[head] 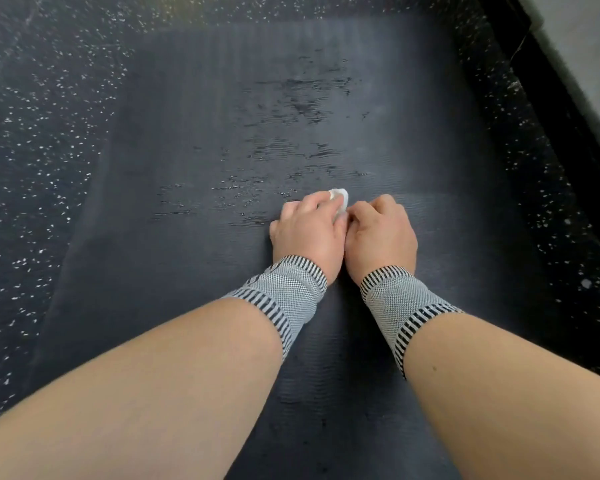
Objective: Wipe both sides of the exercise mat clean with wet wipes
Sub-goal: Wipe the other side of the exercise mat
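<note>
mat [194, 271]: dark grey, ribbed, flat on speckled black floor [42, 140], wet streaks across its middle toward the far edge | wipe [340, 199]: small white wad on the mat's middle | left hand [309, 233]: fingers curled on wipe | right hand [381, 233]: curled, beside wipe, hold unclear | wrists: striped bands [288, 292]

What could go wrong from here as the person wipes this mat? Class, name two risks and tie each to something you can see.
1. The wet wipe is bunched small between the left hand and right hand, so each pass probably covers little and patches may be missed.
2. Wet streaks lie scattered on the exercise mat; flipping it while damp could pick up grit from the speckled floor.
</note>
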The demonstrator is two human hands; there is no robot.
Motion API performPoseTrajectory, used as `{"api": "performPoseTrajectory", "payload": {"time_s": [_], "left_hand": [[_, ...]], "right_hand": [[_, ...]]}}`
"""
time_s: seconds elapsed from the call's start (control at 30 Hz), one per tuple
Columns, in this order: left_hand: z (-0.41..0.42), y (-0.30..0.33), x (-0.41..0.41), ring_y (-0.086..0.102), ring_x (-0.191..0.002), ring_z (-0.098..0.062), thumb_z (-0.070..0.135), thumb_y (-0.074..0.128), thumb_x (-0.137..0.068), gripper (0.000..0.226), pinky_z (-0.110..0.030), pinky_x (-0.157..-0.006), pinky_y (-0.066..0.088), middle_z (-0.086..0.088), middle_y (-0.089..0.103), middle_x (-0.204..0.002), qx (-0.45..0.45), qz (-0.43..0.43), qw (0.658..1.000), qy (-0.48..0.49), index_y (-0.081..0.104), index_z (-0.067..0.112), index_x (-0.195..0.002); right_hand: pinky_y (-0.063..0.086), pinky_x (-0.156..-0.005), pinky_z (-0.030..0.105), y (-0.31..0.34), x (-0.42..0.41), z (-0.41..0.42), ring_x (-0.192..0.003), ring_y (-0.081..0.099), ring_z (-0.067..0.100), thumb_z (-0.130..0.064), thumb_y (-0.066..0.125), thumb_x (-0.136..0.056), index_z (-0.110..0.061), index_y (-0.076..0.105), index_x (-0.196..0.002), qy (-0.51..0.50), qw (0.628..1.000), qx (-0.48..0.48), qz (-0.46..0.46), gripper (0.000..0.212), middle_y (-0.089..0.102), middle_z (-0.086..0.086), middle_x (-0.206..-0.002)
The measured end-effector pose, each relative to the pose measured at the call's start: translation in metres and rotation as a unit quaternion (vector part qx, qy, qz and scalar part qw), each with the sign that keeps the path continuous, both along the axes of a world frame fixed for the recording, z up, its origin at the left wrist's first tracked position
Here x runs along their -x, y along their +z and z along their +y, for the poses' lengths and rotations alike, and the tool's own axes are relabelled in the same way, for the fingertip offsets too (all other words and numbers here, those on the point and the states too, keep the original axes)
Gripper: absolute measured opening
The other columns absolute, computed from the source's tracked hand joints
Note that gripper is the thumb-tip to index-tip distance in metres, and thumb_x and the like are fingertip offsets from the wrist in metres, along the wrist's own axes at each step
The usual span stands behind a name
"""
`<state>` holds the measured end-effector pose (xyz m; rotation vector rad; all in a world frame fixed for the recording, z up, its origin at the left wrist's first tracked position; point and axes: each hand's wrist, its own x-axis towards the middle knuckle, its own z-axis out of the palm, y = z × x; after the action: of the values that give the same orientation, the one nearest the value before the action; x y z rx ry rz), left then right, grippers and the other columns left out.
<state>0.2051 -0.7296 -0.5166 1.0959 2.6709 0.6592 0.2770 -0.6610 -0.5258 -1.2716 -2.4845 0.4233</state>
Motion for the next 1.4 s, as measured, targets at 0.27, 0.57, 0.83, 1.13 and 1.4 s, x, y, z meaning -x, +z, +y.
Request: {"api": "performPoseTrajectory", "payload": {"time_s": [0.27,0.57,0.83,1.13,1.4], "left_hand": [[-0.004,-0.003,0.022,0.043,-0.113,-0.024,0.026,0.05,-0.096,0.027,-0.036,-0.091,0.039,0.009,0.055,-0.129,0.065,0.069,0.995,-0.017,0.065,0.025,-0.119],[-0.079,-0.012,0.065,0.04,-0.124,-0.022,0.025,0.045,-0.097,0.036,-0.032,-0.103,0.035,0.008,0.053,-0.139,0.008,0.044,0.985,0.166,0.063,0.018,-0.127],[-0.077,-0.016,0.059,0.041,-0.118,-0.022,0.025,0.047,-0.099,0.033,-0.035,-0.095,0.034,0.014,0.052,-0.138,0.021,0.099,0.991,0.087,0.06,0.018,-0.128],[-0.084,-0.016,0.072,0.048,-0.107,-0.025,0.002,0.053,-0.09,0.044,-0.039,-0.087,0.04,0.016,0.057,-0.131,-0.008,0.094,0.995,0.035,0.061,0.025,-0.126],[-0.135,-0.007,0.141,0.036,-0.123,-0.028,0.002,0.043,-0.089,0.055,-0.039,-0.099,0.035,0.007,0.039,-0.148,0.108,0.023,0.942,0.318,0.048,0.024,-0.139]], "right_hand": [[0.028,-0.063,0.032,0.002,0.002,-0.002,-0.091,0.042,0.023,-0.018,0.046,-0.089,-0.015,0.059,-0.096,0.012,0.999,-0.005,-0.037,0.016,0.048,0.003,-0.096],[0.027,-0.065,0.031,0.0,0.003,-0.003,-0.097,0.043,0.026,-0.013,0.044,-0.088,-0.014,0.059,-0.096,0.012,0.999,-0.018,-0.043,0.017,0.051,0.006,-0.102],[0.033,-0.08,0.038,0.007,0.011,-0.009,-0.1,0.044,0.032,-0.016,0.046,-0.086,-0.014,0.06,-0.101,0.013,0.996,-0.04,-0.08,0.021,0.055,0.009,-0.108],[0.017,-0.113,0.046,-0.002,0.062,-0.064,-0.132,0.034,0.026,-0.019,0.045,-0.088,-0.013,0.055,-0.123,0.041,0.998,0.003,-0.04,0.037,0.049,0.005,-0.134],[0.031,-0.104,0.053,0.001,0.066,-0.066,-0.121,0.046,0.033,-0.013,0.056,-0.079,-0.007,0.062,-0.108,0.026,0.999,-0.012,-0.023,0.029,0.058,0.012,-0.121]]}}
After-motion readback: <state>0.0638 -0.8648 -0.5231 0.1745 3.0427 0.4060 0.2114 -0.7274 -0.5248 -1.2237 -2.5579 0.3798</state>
